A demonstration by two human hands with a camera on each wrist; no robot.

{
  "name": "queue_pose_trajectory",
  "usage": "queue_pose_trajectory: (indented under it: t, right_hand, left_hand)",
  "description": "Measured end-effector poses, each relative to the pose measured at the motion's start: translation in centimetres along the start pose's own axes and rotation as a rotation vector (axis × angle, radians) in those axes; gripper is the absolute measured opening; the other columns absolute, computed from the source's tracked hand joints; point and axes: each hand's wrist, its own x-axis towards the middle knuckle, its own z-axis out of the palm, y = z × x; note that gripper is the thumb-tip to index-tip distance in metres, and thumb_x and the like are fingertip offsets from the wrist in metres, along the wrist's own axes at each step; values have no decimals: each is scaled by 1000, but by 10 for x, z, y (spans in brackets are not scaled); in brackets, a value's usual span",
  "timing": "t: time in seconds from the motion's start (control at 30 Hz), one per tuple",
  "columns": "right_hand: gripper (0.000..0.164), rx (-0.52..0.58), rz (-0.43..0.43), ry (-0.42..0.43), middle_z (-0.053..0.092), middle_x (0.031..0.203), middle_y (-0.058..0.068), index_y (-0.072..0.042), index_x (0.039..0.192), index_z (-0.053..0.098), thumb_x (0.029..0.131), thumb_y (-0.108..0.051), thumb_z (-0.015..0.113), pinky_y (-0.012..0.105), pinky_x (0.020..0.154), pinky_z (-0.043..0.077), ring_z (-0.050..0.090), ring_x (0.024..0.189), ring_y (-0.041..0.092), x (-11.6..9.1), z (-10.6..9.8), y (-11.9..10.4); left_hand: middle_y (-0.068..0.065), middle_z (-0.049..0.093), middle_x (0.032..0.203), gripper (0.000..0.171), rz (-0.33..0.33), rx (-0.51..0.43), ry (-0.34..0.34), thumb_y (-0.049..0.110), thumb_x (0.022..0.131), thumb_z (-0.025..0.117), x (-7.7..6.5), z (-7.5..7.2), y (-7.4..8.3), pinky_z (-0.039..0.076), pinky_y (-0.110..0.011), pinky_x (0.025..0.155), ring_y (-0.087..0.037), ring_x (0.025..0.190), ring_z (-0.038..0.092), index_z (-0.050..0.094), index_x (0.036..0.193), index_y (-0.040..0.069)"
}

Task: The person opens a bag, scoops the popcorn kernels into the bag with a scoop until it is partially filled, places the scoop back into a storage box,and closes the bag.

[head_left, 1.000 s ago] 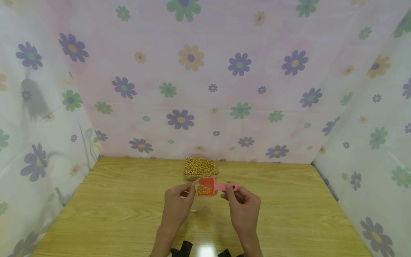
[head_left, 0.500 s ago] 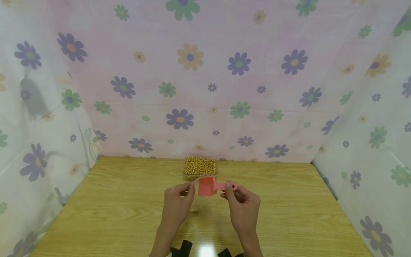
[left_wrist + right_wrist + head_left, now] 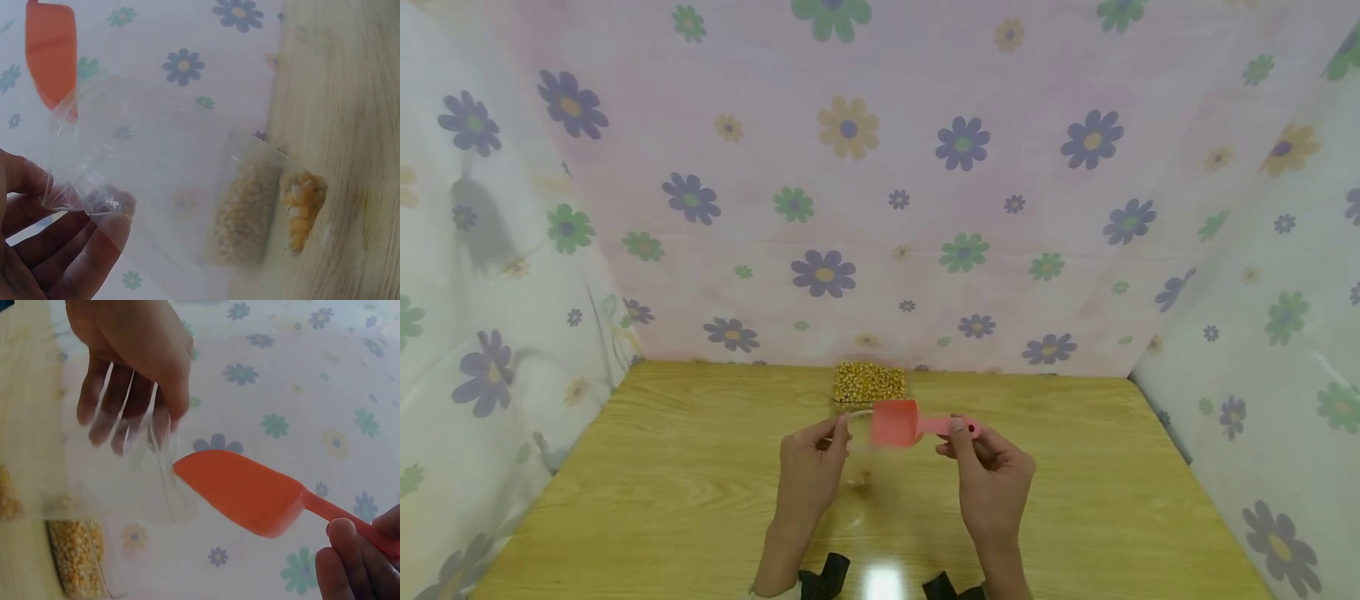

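My left hand (image 3: 808, 475) pinches the rim of a clear plastic bag (image 3: 169, 144), which hangs below the fingers. A small heap of yellow corn kernels (image 3: 301, 209) lies in the bag's bottom corner. In my right hand (image 3: 997, 479) is the handle of a pinkish-red scoop (image 3: 895, 423), held level with the bag's mouth. No kernels show in the scoop's bowl. Its tip sits close to the bag's opening in the right wrist view; whether it touches the plastic I cannot tell.
Behind the hands, a clear rectangular container (image 3: 869, 405) full of corn kernels stands near the back edge of the wood-grain table (image 3: 700, 450). Flower-print cloth (image 3: 880, 167) encloses the back and sides. Black pieces (image 3: 833, 575) show near the wrists.
The kernels in the scoop a second ago have left it, and kernels now show low in the bag. My right hand has drawn the scoop to the right, away from the left hand.
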Motion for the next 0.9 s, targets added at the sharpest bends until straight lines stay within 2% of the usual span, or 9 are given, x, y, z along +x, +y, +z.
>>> queue_pose_trajectory:
  t: [0.17,0.43,0.57,0.67,0.77,0.9]
  right_hand:
    - [16,8,-24,64,76,76,2,13,97,76,97,0,66,22,60,58,71,59,10,9,-9,2]
    - [17,-16,-38,93,77,80,2,15,100,75,97,0,67,20,60,57,72,60,9,11,-13,10]
    - [16,-26,-47,95,77,80,6,15,100,75,97,1,66,19,61,57,72,61,7,13,-11,19]
    - [15,-48,-58,74,76,80,17,13,99,76,97,1,66,18,60,56,72,62,8,16,-7,26]
    - [15,-84,-79,31,74,80,25,10,97,77,97,-1,67,18,53,53,72,64,8,22,-3,31]
    - [15,-143,-109,-13,74,79,24,7,91,77,97,-3,67,18,54,53,71,66,5,31,2,38]
  left_hand:
    - [-9,74,77,27,-15,-1,12,17,104,61,1,-2,0,53,-26,50,-9,57,65,81,99,-1]
    - [-8,75,80,27,-38,-24,23,16,103,61,-1,-5,0,53,-25,51,-7,59,66,79,106,-4]
    - [-9,75,80,27,-49,-33,22,16,103,62,0,-5,1,53,-25,51,-8,59,66,78,107,-5]
    - [-9,75,81,28,-70,-40,17,18,103,62,0,-5,1,53,-25,51,-8,60,66,78,108,-4]
    - [-8,75,81,28,-91,-41,9,19,103,62,0,-5,2,53,-25,51,-9,61,67,78,108,-3]
    - [-7,75,81,26,-103,-40,-7,20,102,63,0,-3,3,53,-26,50,-10,61,67,79,107,-1]
